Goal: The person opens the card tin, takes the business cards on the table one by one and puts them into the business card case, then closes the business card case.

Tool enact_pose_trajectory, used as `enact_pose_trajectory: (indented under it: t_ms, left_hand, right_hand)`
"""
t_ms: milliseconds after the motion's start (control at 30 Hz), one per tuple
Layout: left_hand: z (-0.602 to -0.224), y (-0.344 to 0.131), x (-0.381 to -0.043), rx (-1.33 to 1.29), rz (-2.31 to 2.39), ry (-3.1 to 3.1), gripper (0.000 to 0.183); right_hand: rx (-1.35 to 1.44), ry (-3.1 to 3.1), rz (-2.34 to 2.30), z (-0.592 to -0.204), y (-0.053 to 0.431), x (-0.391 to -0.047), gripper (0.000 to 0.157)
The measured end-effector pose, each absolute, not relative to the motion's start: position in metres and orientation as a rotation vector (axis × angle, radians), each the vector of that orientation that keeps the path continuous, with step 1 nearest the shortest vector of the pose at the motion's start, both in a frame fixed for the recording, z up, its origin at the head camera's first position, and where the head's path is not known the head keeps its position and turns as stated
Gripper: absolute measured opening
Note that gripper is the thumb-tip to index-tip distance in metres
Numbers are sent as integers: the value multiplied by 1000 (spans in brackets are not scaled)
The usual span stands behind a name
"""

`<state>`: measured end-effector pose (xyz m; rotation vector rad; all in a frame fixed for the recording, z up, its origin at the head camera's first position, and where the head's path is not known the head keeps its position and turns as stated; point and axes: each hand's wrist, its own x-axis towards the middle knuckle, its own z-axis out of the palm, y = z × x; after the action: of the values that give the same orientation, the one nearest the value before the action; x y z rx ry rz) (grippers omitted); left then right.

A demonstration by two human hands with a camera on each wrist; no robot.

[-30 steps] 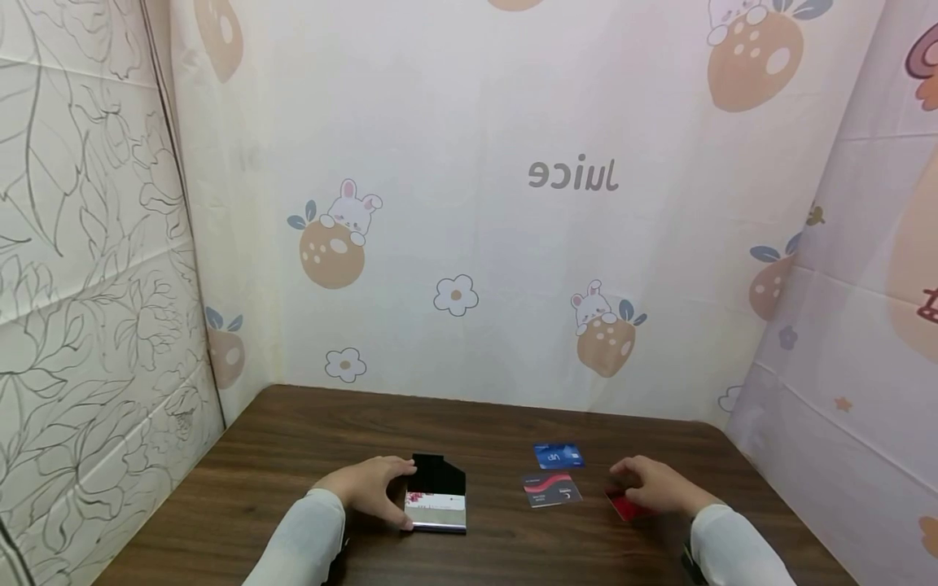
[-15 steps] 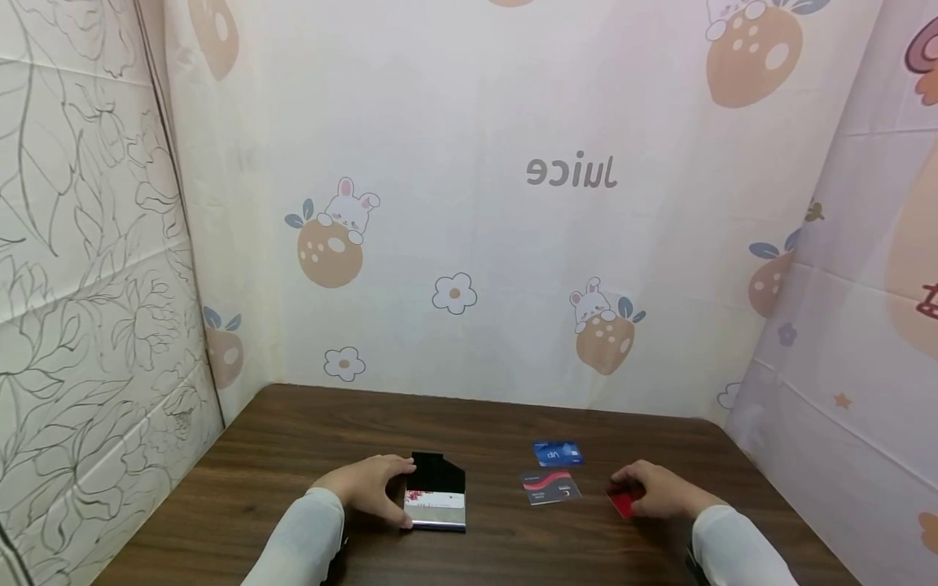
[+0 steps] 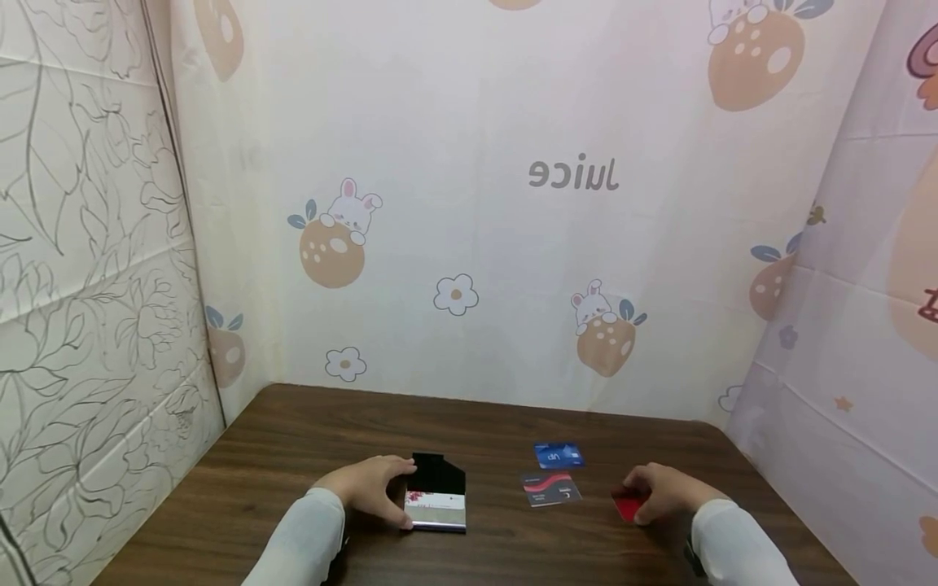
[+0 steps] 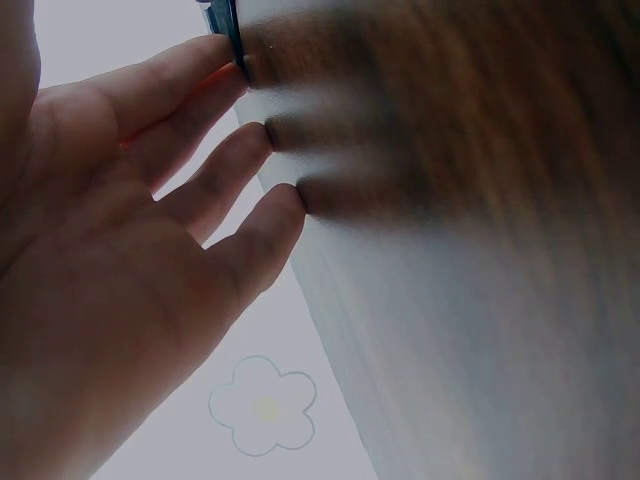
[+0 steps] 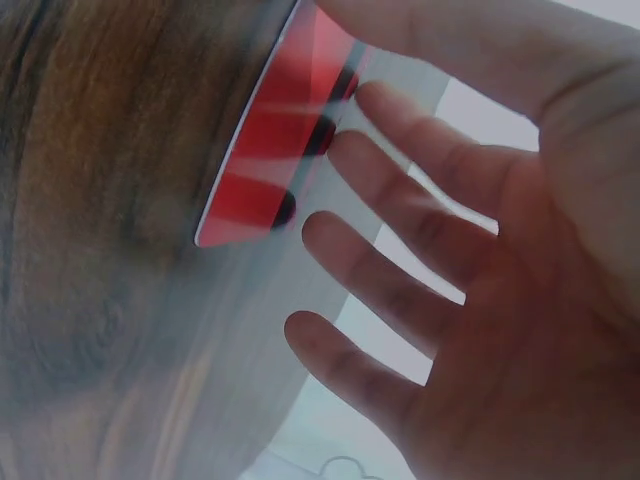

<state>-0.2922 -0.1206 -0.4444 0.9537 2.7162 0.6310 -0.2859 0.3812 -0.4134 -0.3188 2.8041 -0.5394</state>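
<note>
A flip-top card holder [image 3: 436, 509] lies on the wooden table with its black lid [image 3: 437, 474] folded back. Inside it shows a white card face with pink flowers. My left hand [image 3: 371, 488] grips the holder's left side, thumb at the near corner and index finger by the lid. In the left wrist view only a dark sliver of the holder [image 4: 228, 30] shows past the fingertips. At the right, my right hand [image 3: 670, 492] holds a red card [image 3: 627, 505] by its edges between thumb and fingers. The right wrist view shows the red card [image 5: 262, 150] close to the tabletop.
Between the hands lie a blue VIP card [image 3: 558, 455] and, nearer, a dark grey card [image 3: 551, 489] with a red wave. The brown table [image 3: 506, 553] ends at a printed curtain [image 3: 454, 203] at the back, with more curtains on both sides.
My right hand has shifted slightly right, and the red card has slid a little right with it, showing more of its face. The left hand and card holder stay in place.
</note>
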Motion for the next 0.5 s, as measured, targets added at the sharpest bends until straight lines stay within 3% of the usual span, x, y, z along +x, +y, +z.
enact_pose_trajectory:
  t_ms: [400,500]
  left_hand:
    - [-443,-120,-291,952,634,2719,89]
    - [-443,-120,-290,949,634,2719,88]
  right_hand:
    - [-243,2824,-539,-418,389,-285,38]
    - [-216,2852,-544,-418,388,-285,42]
